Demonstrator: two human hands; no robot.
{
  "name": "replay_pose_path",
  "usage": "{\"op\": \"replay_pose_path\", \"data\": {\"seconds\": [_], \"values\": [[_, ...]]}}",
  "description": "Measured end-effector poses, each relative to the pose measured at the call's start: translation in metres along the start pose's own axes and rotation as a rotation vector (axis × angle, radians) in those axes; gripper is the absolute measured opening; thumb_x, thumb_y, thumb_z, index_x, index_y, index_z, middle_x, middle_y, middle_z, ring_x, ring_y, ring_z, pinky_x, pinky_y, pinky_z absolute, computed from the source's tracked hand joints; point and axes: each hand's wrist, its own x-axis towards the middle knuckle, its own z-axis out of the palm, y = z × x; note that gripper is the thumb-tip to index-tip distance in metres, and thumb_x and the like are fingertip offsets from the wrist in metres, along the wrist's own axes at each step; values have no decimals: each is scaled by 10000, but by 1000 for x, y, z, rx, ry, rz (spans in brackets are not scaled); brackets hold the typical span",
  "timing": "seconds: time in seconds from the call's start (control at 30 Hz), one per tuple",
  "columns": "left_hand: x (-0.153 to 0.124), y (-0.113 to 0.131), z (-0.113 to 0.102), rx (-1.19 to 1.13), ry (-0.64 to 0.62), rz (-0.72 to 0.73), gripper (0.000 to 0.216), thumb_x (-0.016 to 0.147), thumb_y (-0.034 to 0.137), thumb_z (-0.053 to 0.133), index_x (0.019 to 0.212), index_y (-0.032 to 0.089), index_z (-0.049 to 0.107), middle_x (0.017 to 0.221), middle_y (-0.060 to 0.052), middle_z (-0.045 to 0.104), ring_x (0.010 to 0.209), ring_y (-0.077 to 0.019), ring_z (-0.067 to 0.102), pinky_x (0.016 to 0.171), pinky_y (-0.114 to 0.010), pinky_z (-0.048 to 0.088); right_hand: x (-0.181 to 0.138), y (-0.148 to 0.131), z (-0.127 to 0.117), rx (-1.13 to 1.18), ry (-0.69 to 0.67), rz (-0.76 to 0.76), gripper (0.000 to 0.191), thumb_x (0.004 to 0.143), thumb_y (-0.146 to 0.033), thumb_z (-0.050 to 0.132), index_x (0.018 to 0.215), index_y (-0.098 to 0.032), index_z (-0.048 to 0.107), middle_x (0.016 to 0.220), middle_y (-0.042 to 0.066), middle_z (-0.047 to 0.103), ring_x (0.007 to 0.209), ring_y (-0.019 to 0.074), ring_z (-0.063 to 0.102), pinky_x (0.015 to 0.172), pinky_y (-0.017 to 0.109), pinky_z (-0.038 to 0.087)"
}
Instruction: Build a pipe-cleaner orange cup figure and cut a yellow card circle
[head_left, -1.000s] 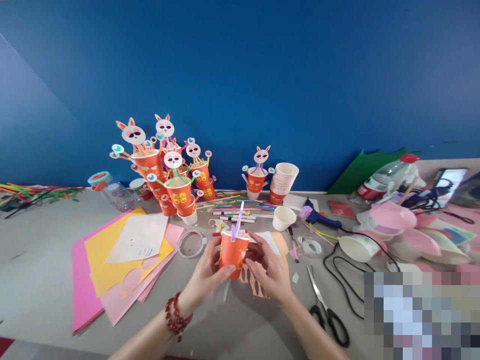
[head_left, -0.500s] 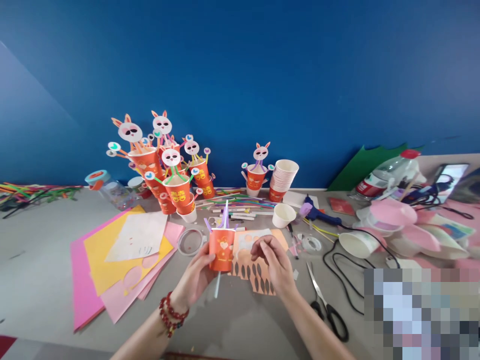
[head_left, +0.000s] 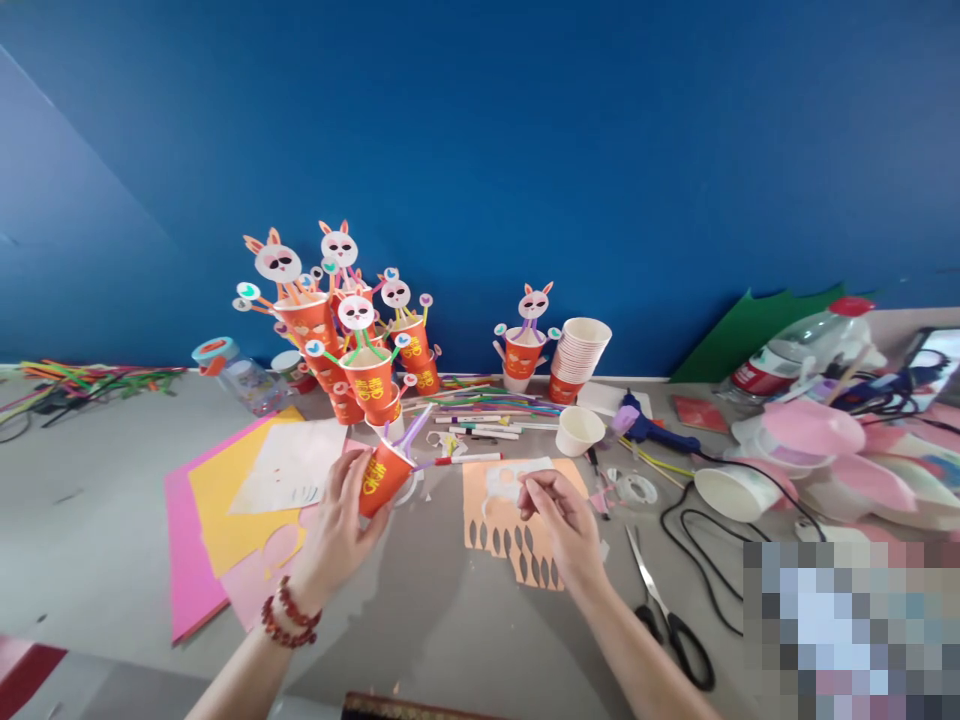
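Observation:
My left hand [head_left: 335, 520] is wrapped round a red paper cup [head_left: 385, 482] with gold lettering, tilted to the right. Purple strips [head_left: 415, 430] and a white stick rise out of its mouth. On the right, my right hand [head_left: 562, 520] hovers over a cut orange paper sheet [head_left: 475, 500] that has a row of dark leaf shapes. Its thumb and fingertips are pressed together; whatever they might hold cannot be made out. A capped marker [head_left: 469, 459] lies just beyond the sheet.
Cups with rabbit faces [head_left: 367, 385] stand at the back left, one rabbit cup [head_left: 523, 355] beside stacked cups [head_left: 581, 355]. Scissors [head_left: 667, 610], a glue gun [head_left: 656, 428] and its black cord lie right. Coloured paper sheets [head_left: 184, 560] spread left; a white cup [head_left: 580, 431] stands behind.
My left hand has moved left and tipped the cup, which was upright, to the right. The pale stick below the cup no longer shows. My right hand stays pinched over the orange sheet.

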Motion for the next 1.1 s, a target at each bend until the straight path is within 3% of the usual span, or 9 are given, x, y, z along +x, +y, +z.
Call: {"op": "replay_pose_path", "data": {"seconds": [0.17,0.3,0.47,0.63,0.73,0.93,1.1], "values": [[3,-8,24,120,-71,22,680,920,292,534,1513,248,205,1403,-158,420,1334,-357,434,1046,-568,448,0,0,0,-32,-11,-3,190,942,-382,605,923,-208,680,715,10,624,659,139,581,607,260,483],[5,-7,23,168,-27,22,697,885,378,603,1484,248,272,1395,-153,443,1322,-379,428,1045,-598,432,1,-1,-1,-40,-7,7,224,912,-417,636,863,-203,678,700,9,617,639,138,573,598,259,483],[1,31,5,41,73,124,560,910,279,602,1423,255,381,1360,-143,495,1287,-334,460,1053,-551,432,-2,-5,5,-33,-61,69,267,836,-436,721,739,-189,692,676,13,624,625,132,573,607,247,483],[7,85,6,-150,-35,305,346,933,211,580,1274,236,523,1174,-92,615,1101,-256,564,964,-441,479,-11,-9,17,14,-162,175,325,857,-477,681,731,-178,701,672,36,671,578,135,583,566,247,481],[17,106,16,-206,-58,353,280,927,217,596,1205,220,562,1102,-75,648,1043,-240,574,977,-438,452,-15,-8,22,34,-175,214,367,876,-512,642,750,-173,704,653,38,666,567,138,575,556,250,478],[29,121,31,-195,-64,332,136,909,170,574,1019,234,621,988,-40,693,968,-231,600,1116,-536,279,-16,-6,24,31,-158,221,410,851,-545,654,664,-181,681,576,5,579,568,143,532,573,256,437],[31,121,35,-211,-25,351,150,898,120,549,949,232,636,933,-22,709,936,-214,605,1128,-547,255,-16,-10,24,9,-160,213,444,859,-558,636,615,-187,640,558,-5,555,562,147,510,581,262,412]]}}
